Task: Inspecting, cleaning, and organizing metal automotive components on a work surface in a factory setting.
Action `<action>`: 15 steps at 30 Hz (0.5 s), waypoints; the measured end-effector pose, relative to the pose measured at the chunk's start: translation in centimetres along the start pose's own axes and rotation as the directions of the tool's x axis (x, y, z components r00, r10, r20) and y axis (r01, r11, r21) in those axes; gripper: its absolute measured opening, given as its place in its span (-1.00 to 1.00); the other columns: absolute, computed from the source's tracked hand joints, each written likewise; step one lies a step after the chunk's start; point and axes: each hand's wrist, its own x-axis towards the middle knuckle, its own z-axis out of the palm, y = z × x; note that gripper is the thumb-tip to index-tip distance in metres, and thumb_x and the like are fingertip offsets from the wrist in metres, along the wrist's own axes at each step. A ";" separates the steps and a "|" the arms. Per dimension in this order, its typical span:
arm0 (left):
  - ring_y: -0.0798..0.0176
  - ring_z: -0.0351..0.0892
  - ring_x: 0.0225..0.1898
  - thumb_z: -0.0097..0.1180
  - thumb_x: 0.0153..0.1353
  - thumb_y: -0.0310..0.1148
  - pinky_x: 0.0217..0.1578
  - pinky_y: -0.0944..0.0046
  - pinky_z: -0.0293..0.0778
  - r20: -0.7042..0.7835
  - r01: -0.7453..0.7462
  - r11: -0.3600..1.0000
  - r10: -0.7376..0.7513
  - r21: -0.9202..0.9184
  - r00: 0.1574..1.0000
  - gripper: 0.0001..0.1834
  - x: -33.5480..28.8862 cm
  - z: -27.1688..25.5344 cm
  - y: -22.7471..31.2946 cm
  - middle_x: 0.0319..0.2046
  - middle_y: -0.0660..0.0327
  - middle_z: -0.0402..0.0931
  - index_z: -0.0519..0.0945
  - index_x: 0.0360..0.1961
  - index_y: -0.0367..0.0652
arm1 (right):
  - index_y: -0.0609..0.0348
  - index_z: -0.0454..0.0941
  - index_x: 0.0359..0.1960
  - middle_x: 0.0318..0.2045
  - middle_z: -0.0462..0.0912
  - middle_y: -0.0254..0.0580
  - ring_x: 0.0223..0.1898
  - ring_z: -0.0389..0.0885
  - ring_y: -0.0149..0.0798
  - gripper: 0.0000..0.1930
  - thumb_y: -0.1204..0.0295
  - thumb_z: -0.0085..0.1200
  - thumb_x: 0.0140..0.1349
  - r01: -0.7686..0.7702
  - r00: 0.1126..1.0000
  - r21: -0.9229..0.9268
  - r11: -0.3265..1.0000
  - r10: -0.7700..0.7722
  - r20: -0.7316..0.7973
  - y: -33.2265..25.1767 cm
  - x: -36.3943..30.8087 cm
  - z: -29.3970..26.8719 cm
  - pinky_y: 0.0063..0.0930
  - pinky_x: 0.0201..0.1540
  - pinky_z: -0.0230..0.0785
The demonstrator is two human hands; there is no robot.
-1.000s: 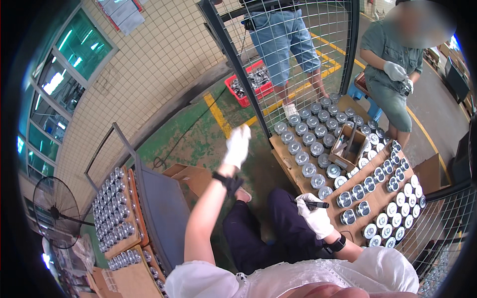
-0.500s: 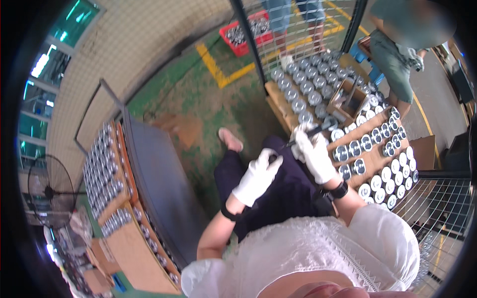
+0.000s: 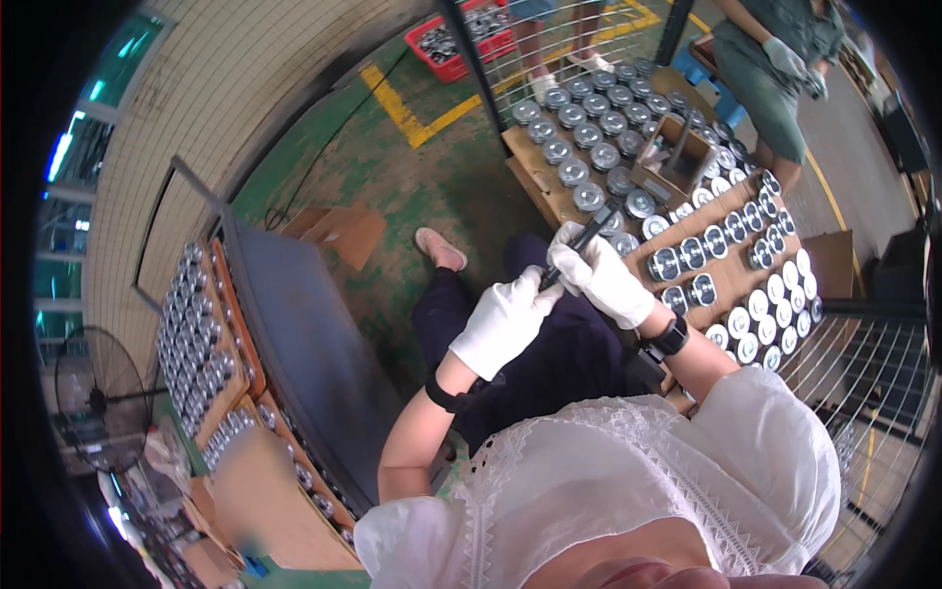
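Both gloved hands meet over my lap on a slim black rod-like tool point(image 3: 593, 229); its exact kind is unclear. My right hand point(image 3: 610, 283) wraps round its middle, with the squarish far end sticking out above the fingers. My left hand point(image 3: 502, 322) pinches the near end, its fingertips against those of the right. Close beyond the tool, round silvery metal parts point(image 3: 589, 196) stand in rows on a cardboard-covered surface point(image 3: 530, 157). Between the fingers, part of the tool is hidden.
At right, more metal parts point(image 3: 702, 290) lie on cardboard beside an open cardboard box point(image 3: 677, 157). A mesh fence point(image 3: 844, 393) borders that side. A grey panel point(image 3: 294, 334) and racked parts point(image 3: 196, 334) stand left. Beyond are a red crate point(image 3: 461, 39) and a co-worker point(image 3: 765, 88).
My hands, apart before, have come together on the black tool. The left moved up and right to its near end. My view has shifted slightly.
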 end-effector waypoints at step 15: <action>-0.02 0.68 -0.47 0.08 0.40 -0.25 -0.43 -0.01 0.58 0.102 0.286 0.958 -0.283 -0.010 0.954 -0.67 5.4 10.0 0.4 -0.43 0.14 0.62 0.44 0.08 -0.19 | -0.08 0.40 -0.51 -0.73 0.31 -0.54 -0.75 0.17 -0.51 -0.62 0.12 0.00 0.52 -0.288 0.851 0.644 0.709 0.498 -0.167 8.7 1.6 -9.3 -0.53 -0.68 -0.05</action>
